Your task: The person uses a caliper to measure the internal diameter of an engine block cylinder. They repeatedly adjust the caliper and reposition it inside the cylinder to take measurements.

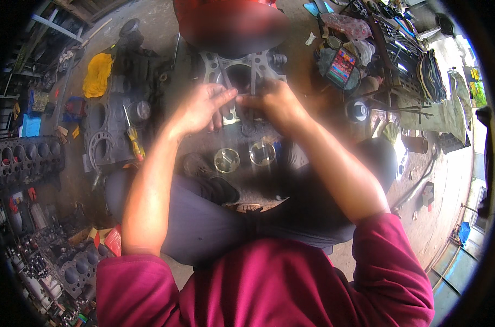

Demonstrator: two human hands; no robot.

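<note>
The left hand (201, 109) and the right hand (277, 106) of the person are close together above a grey metal block (212, 68), which lies on the floor (299, 35) in front of the person. On both hands the fingers are bent, and the thumb of the left hand comes near to the fingertips of the right. For either hand, I cannot tell how far the grip is open, or whether it has hold of something, because the place between the fingers is small and blurred.

Nearer to the person, just below the hands, two round pistons (227, 160) are side by side. To the left there is a yellow cloth (98, 74), and farther left a long engine block (25, 155) with a row of round holes. To the right a phone (343, 67) shows a bright screen.
</note>
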